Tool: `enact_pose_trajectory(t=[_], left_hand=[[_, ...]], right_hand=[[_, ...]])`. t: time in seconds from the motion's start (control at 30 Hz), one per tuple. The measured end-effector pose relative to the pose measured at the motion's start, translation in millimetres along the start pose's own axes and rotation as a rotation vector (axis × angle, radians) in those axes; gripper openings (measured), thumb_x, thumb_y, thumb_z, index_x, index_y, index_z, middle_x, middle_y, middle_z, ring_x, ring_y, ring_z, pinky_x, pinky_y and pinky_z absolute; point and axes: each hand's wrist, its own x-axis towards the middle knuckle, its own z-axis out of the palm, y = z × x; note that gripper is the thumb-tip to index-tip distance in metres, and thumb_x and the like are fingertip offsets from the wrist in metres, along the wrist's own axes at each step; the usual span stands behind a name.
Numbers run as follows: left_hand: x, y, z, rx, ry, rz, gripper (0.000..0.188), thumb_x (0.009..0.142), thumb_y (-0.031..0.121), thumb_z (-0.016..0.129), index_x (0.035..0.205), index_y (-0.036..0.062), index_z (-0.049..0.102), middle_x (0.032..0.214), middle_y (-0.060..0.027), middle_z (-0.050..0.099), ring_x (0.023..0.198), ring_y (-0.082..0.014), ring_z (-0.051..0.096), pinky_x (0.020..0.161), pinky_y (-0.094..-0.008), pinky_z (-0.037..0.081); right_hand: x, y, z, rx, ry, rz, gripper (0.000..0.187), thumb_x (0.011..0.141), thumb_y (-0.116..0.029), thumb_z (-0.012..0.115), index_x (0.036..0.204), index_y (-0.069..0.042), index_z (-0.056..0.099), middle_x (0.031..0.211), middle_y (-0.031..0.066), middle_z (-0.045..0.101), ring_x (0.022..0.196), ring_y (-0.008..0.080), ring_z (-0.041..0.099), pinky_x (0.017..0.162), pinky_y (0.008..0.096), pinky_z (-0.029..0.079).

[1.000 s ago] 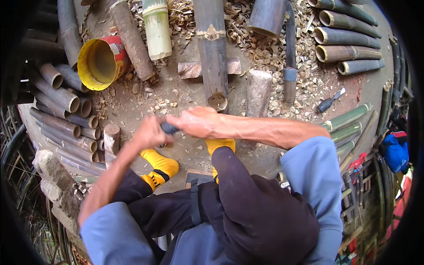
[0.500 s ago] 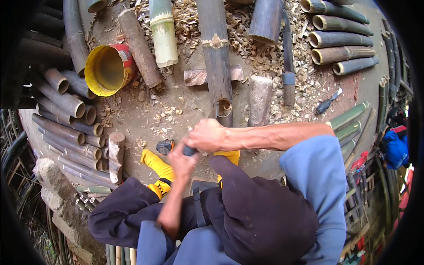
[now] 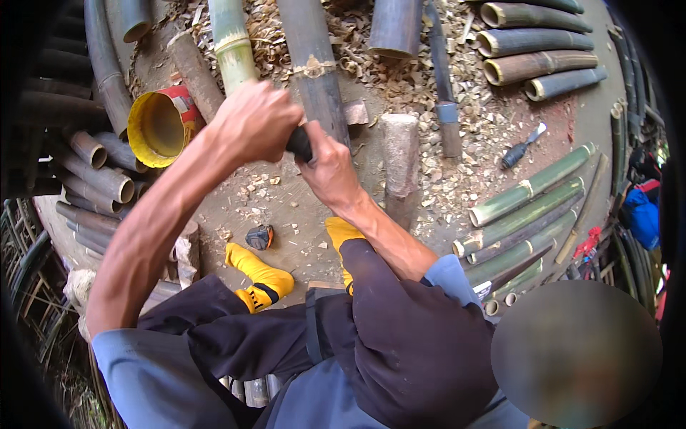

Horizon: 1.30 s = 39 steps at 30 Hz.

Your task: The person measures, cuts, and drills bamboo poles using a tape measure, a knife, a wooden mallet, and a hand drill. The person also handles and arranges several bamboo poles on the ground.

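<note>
Moved far since earlier frame: left hand (image 3: 261,120), right hand (image 3: 331,169); both clenched round handle (image 3: 300,145), likely for leverage. Block (image 3: 356,113) under tube (image 3: 317,84), presumably as prop.

To my left I see a red bucket (image 3: 187,107) with a yellow rim, just beside a rough log (image 3: 194,68), and a stack of dark bamboo tubes (image 3: 93,171) near the bucket. Pale wood shavings (image 3: 350,43) lie thick ahead of me. On my right, a chisel-like tool (image 3: 524,146) with a dark handle lies between a row of cut tubes (image 3: 539,68) and some green bamboo lengths (image 3: 532,189); farther right sits a blue bundle (image 3: 642,218).
</note>
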Motion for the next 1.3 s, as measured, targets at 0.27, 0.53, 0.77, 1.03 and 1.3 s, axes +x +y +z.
enact_pose_trajectory(t=[0.27,0.53,0.77,1.03,1.3], left_hand=[[-67,10,89,-0.824,-0.415,-0.367,0.02,0.058,0.016,0.069,0.067,0.0004,0.062,0.057,-0.0104,0.06,0.05,-0.0176,0.06,0.047,-0.0319,0.048],[-94,149,72,-1.344,0.21,-0.264,0.08,0.074,0.044,0.074,0.131,-0.0023,0.043,0.125,-0.0207,0.051,0.115,-0.0295,0.05,0.099,-0.0436,0.039],[-57,65,120,-0.718,1.078,-0.914,0.053,0.071,0.028,0.075,0.109,-0.0027,0.055,0.109,-0.017,0.053,0.105,-0.0292,0.05,0.093,-0.0385,0.039],[-39,-5,163,-1.017,1.033,-1.402,0.062,0.068,0.034,0.076,0.113,-0.004,0.057,0.099,-0.0206,0.066,0.086,-0.0296,0.066,0.077,-0.0385,0.052],[-105,80,116,-1.31,1.879,-0.882,0.052,0.071,0.004,0.072,0.117,-0.0013,0.049,0.101,-0.0095,0.06,0.089,-0.017,0.06,0.078,-0.0272,0.05]], right_hand=[[-11,-5,-19,-0.527,-0.671,-0.29,0.034,0.074,-0.019,0.068,0.103,-0.009,0.054,0.08,0.0099,0.063,0.082,0.0278,0.064,0.079,0.0459,0.048],[-77,-39,-89,0.746,-0.153,0.345,0.062,0.079,-0.021,0.066,0.133,-0.004,0.041,0.118,0.0161,0.056,0.105,0.0188,0.056,0.09,0.0319,0.046],[-81,122,-184,-0.296,0.559,0.381,0.053,0.081,-0.023,0.064,0.123,0.005,0.046,0.106,0.0203,0.06,0.095,0.0321,0.059,0.084,0.04,0.045],[-61,196,-239,-0.718,0.609,0.376,0.052,0.079,-0.019,0.064,0.124,0.0,0.048,0.114,0.0233,0.058,0.097,0.0426,0.056,0.087,0.0463,0.043],[-59,48,-122,0.09,0.126,0.371,0.048,0.08,-0.002,0.061,0.127,-0.007,0.051,0.105,0.0112,0.06,0.089,0.0183,0.061,0.078,0.0323,0.053]])
